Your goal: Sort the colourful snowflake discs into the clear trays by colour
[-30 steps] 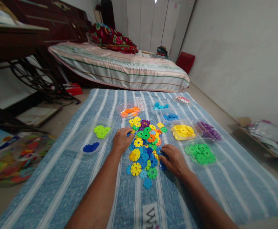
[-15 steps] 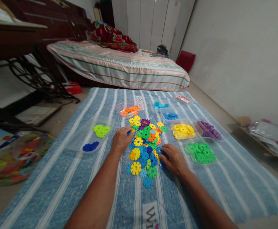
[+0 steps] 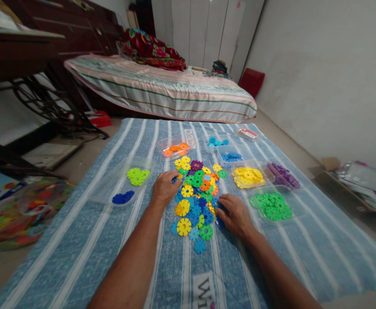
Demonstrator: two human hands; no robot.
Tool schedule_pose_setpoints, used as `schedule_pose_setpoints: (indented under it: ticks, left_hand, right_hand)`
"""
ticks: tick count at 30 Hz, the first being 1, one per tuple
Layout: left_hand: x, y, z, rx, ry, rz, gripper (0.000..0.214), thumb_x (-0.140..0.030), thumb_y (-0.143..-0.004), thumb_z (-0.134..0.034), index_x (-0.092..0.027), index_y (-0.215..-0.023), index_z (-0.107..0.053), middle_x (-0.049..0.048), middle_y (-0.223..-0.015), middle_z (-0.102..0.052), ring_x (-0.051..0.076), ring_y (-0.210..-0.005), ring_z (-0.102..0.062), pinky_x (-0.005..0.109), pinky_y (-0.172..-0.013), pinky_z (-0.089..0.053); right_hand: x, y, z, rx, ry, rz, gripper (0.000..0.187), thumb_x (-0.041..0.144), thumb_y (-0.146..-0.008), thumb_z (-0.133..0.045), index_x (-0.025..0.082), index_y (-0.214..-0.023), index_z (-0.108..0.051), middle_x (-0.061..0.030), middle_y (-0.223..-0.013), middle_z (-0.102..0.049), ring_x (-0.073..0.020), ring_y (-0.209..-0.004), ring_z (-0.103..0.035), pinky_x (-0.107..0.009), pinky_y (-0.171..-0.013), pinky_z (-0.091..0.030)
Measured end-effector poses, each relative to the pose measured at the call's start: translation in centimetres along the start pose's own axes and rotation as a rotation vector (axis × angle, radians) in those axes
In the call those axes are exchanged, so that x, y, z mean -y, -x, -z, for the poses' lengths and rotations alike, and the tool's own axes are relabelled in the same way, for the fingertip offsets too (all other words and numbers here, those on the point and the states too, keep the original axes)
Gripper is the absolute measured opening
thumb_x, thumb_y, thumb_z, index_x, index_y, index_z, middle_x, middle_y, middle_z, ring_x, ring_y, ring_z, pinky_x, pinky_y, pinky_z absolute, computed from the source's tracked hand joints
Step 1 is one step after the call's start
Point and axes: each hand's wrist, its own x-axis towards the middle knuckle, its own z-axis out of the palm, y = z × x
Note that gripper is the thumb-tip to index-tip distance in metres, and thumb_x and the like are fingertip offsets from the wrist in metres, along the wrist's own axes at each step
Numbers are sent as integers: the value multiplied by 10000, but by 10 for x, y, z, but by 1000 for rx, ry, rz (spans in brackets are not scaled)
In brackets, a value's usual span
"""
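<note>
Left hand (image 3: 164,189), right hand (image 3: 236,216) unmoved at discs (image 3: 197,195)

Showing smooth glossy plastic in toy discs (image 3: 196,193) and clear trays (image 3: 108,184); looking matt and woven in the cloth mat (image 3: 78,240).

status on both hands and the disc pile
Left hand at left edge of disc pile, grip unclear. Right hand at its right edge, over dark blue discs. Sorted trays flank the pile.

Only the head view has nudged slightly; left hand (image 3: 164,189) and right hand (image 3: 236,216) show no shift.
</note>
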Motion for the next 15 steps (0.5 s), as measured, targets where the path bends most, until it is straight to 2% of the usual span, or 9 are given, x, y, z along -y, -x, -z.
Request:
schedule_pose_setpoints:
  ticks: [15]
  left_hand:
    - [-1,0,2,15,7,0,197,-283,-760,-561,-215,-901,-681,46,-1063,-724,216,-1045,-633,347,-982,-453]
  right_hand:
    - [-3,0,-2,-11,-17,48,208,304,-912,-511,188,-967,-675,-99,-1004,-679,-219,-952,-607,-363,-850,-495]
